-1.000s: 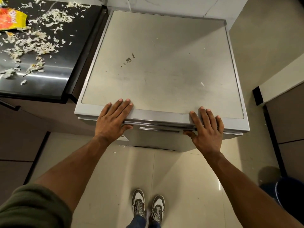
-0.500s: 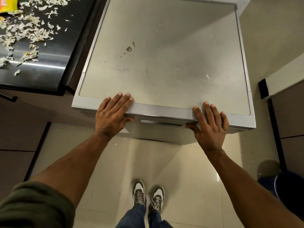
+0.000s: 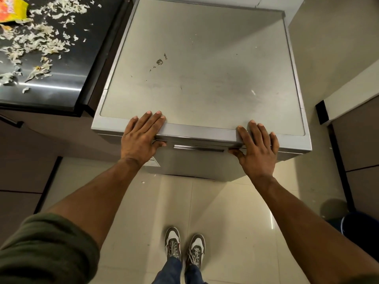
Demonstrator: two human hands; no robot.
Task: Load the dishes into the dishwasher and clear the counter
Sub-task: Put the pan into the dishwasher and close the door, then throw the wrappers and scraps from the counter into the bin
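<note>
A grey freestanding dishwasher [image 3: 201,74] stands in front of me, its flat top bare apart from a few dark stains. Its door looks closed, with a metal handle bar [image 3: 199,148] just under the front lip. My left hand [image 3: 141,138] lies flat on the front left edge of the top, fingers straight, thumb tucked under the lip. My right hand [image 3: 257,146] lies flat on the front right edge the same way, thumb below the lip. No dishes are in view.
A black counter [image 3: 61,74] at the left is strewn with pale food scraps [image 3: 37,44], and a yellow-orange packet [image 3: 11,10] lies at its far corner. Brown cabinets flank both sides. A dark bin [image 3: 361,228] stands at the lower right. My shoes are on the tiled floor [image 3: 143,212].
Both hands keep their place on the dishwasher's front edge. The view has shifted slightly, so the dishwasher sits a little differently in frame.
</note>
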